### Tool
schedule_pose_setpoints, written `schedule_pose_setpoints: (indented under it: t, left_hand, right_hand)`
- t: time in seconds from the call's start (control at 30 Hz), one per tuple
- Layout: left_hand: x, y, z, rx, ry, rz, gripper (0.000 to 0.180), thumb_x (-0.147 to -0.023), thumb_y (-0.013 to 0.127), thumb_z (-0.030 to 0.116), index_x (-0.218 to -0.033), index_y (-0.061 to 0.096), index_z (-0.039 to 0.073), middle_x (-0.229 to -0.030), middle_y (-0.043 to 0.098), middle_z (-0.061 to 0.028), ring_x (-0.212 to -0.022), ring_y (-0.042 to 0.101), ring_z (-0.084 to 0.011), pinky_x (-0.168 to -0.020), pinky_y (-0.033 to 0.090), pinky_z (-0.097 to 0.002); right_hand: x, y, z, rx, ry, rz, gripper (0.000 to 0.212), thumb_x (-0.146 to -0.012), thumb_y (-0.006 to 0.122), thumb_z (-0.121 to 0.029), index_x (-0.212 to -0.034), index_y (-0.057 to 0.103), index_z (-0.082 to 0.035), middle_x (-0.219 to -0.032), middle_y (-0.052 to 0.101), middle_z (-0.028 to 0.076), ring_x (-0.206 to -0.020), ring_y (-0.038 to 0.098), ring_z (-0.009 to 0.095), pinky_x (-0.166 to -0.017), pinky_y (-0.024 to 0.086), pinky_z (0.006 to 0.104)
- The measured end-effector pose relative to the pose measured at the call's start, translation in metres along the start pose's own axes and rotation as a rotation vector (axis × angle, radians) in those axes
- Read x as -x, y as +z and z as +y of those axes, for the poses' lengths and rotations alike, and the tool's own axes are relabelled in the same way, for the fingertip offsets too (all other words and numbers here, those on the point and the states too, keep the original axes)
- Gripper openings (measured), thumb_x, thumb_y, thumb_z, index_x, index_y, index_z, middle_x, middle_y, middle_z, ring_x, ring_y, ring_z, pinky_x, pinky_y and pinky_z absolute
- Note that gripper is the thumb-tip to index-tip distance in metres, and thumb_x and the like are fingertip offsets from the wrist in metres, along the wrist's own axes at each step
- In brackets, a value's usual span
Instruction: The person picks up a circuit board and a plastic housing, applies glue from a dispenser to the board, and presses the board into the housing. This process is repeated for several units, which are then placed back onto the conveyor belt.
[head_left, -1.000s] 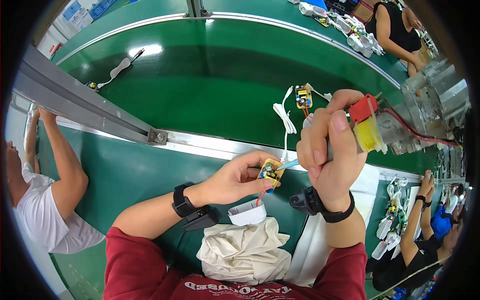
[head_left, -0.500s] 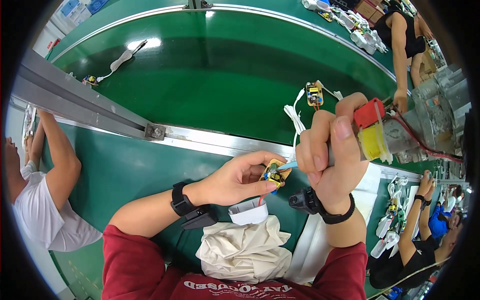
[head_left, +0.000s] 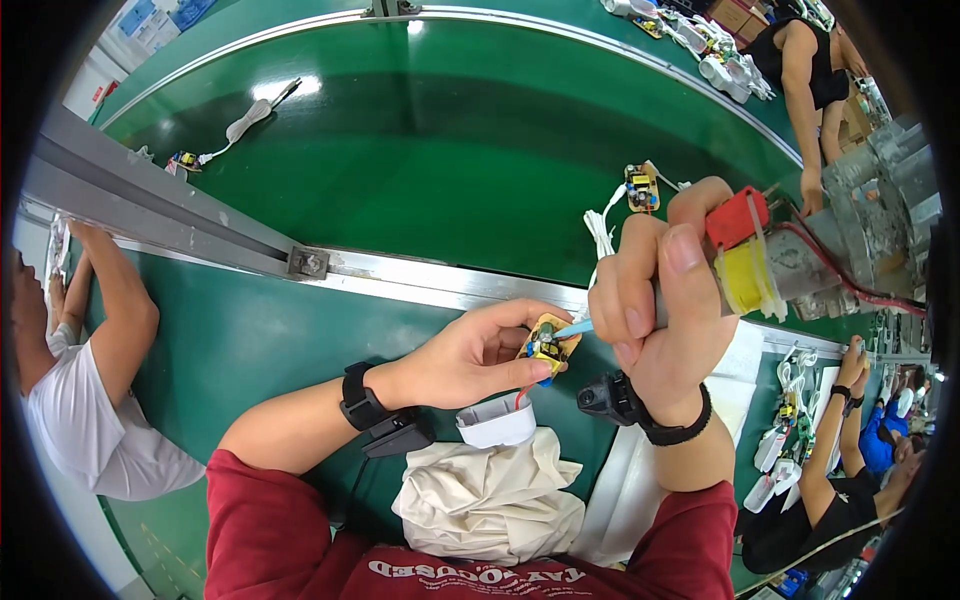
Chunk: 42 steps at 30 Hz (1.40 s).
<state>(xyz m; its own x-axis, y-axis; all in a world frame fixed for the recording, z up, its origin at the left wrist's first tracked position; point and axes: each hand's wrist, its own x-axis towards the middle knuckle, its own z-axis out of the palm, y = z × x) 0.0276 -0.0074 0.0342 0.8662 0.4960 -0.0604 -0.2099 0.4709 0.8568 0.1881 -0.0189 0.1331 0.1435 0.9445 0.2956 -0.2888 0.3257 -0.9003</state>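
Observation:
My left hand (head_left: 480, 355) is closed, pinching a small circuit board (head_left: 546, 350) by its edges between thumb and fingers. Red wire runs from the board down to a white plastic housing (head_left: 497, 422) lying just below it. Wrapped around a grey cylindrical dispensing tool (head_left: 790, 264), my right hand (head_left: 665, 300) is closed. This tool carries a yellow band and a red block, and its light-blue nozzle (head_left: 574, 330) reaches the components on the board. Whether anything flows from the tip cannot be made out.
A crumpled cream cloth (head_left: 490, 500) lies close to my body, beside white sheeting (head_left: 610, 490). Beyond a metal rail (head_left: 420, 280), the green belt (head_left: 400, 190) carries another circuit board (head_left: 642, 188) and a cabled one (head_left: 186, 161). A grey post (head_left: 170, 205) stands left. Co-workers sit on both sides.
The boards and cables on the green belt have shifted slightly to the right. My hands, the held board and the nozzle stay nearly in place.

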Motion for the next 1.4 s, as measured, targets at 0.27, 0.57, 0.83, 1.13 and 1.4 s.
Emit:
schedule_pose_setpoints:
  t: [0.27,0.57,0.83,1.13,1.4]
  left_hand:
    - [-0.001,0.000,-0.001,-0.009,0.002,-0.006,0.047,-0.092,0.057,0.000,-0.135,0.040,0.003,-0.115,0.057,-0.0050,-0.103,0.058,-0.0105,-0.083,0.050,-0.0251]
    - [-0.002,0.000,-0.001,-0.006,-0.013,-0.024,0.047,-0.092,0.057,0.001,-0.136,0.040,0.003,-0.117,0.056,-0.0044,-0.104,0.057,-0.0103,-0.085,0.049,-0.0250]
    - [-0.003,0.004,0.002,-0.022,-0.034,-0.014,0.047,-0.092,0.057,0.001,-0.136,0.040,0.003,-0.115,0.056,-0.0041,-0.103,0.057,-0.0100,-0.085,0.049,-0.0248]
    - [-0.009,0.002,-0.001,-0.005,-0.045,-0.019,0.042,-0.091,0.056,-0.002,-0.131,0.043,0.002,-0.117,0.056,-0.0055,-0.103,0.058,-0.0112,-0.086,0.049,-0.0264]
    - [-0.023,-0.002,0.014,0.048,-0.207,-0.083,0.043,-0.087,0.059,-0.003,-0.127,0.046,0.002,-0.114,0.058,-0.0057,-0.101,0.059,-0.0128,-0.089,0.048,-0.0291]
  right_hand:
    - [-0.002,-0.004,0.000,-0.027,-0.016,0.001,0.019,-0.098,0.045,-0.023,-0.090,0.033,-0.010,-0.050,0.035,0.001,-0.034,0.028,0.007,-0.032,0.021,0.0231]
    - [-0.004,-0.005,-0.001,-0.025,-0.024,0.021,0.019,-0.098,0.045,-0.023,-0.089,0.034,-0.010,-0.050,0.035,0.000,-0.033,0.028,0.007,-0.032,0.022,0.0228]
    - [-0.004,-0.005,-0.005,0.074,-0.052,0.042,0.024,-0.098,0.044,-0.025,-0.110,0.042,-0.003,-0.050,0.035,0.000,-0.033,0.028,0.006,-0.032,0.022,0.0222]
    - [-0.006,-0.012,-0.029,0.081,-0.034,0.049,0.039,-0.098,0.043,-0.028,-0.125,0.040,0.001,-0.050,0.035,-0.001,-0.033,0.028,0.006,-0.031,0.022,0.0221]
    - [-0.001,-0.018,-0.043,0.034,-0.019,-0.025,0.037,-0.099,0.042,-0.028,-0.123,0.039,0.001,-0.050,0.036,0.000,-0.033,0.029,0.006,-0.032,0.024,0.0215]
